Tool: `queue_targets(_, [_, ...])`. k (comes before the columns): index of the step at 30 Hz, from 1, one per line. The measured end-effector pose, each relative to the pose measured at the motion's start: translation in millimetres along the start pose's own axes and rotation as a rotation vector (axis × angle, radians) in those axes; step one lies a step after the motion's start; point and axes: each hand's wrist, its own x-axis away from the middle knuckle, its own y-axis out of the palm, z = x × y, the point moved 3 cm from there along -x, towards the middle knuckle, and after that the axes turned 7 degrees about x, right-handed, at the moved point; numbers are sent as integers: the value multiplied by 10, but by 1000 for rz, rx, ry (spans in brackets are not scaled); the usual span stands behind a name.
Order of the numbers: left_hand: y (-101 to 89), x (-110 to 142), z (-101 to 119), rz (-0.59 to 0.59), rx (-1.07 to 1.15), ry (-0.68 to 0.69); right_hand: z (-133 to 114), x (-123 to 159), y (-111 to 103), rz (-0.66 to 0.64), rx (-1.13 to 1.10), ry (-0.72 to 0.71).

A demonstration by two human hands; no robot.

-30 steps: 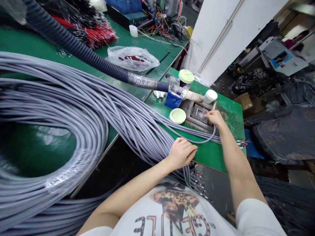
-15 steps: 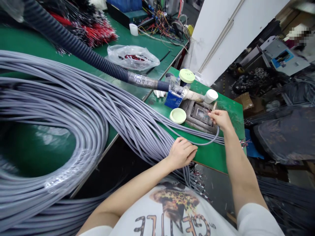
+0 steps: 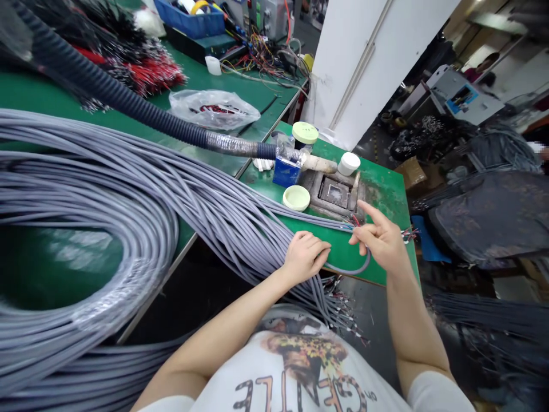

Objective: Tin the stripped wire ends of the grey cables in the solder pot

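My right hand (image 3: pixel 381 237) pinches a grey cable (image 3: pixel 362 268) near its end, thumb against curled fingers, index finger stretched out. Thin coloured wires (image 3: pixel 354 221) fan out from that end, in front of the solder pot (image 3: pixel 315 200). The cable loops down and back to my left hand (image 3: pixel 305 257), whose fingers are closed over it at the edge of the thick grey cable bundle (image 3: pixel 240 229); the grip underneath is hidden. Inside the pot's square opening lies a shiny silvery patch (image 3: pixel 334 193). A stick (image 3: pixel 355 186) rests along the pot's right side.
A black corrugated hose (image 3: pixel 150 111) reaches over the bench to a blue box (image 3: pixel 286 170) beside the pot. Near it stand a pale green dish (image 3: pixel 296 197), a lidded jar (image 3: pixel 305 133) and a white cup (image 3: pixel 349 163). A plastic bag (image 3: pixel 214 109) lies behind.
My right hand has drawn the cable end back from over the solder pot toward me, and its index finger has straightened. My left hand stays on the bundle. The view has shifted slightly.
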Motion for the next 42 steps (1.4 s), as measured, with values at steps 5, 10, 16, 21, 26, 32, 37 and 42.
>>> queue_targets(5, [-6, -15, 27, -7, -32, 7, -5, 155, 40, -23, -10, -21])
queue_targets(10, [3, -1, 26, -24, -56, 7, -18, 235, 59, -62, -37, -22])
queue_targets(16, [16, 4, 18, -28, -65, 10, -38, 314, 92, -33, 19, -59])
queue_targets(21, [9, -6, 28, -28, -73, 8, -60, 376, 139, -1, 75, -107])
queue_targets(26, [13, -5, 23, -20, -72, 11, -95, 419, 151, 8, 125, -130])
queue_targets(32, [29, 11, 9, -25, -74, 16, -81, 423, 145, -12, 123, -119])
queue_targets(37, [22, 6, 15, -22, -74, 26, -67, 412, 148, -2, 107, -106])
queue_targets(42, [17, 4, 17, -19, -82, 36, -34, 414, 147, 9, 82, -97])
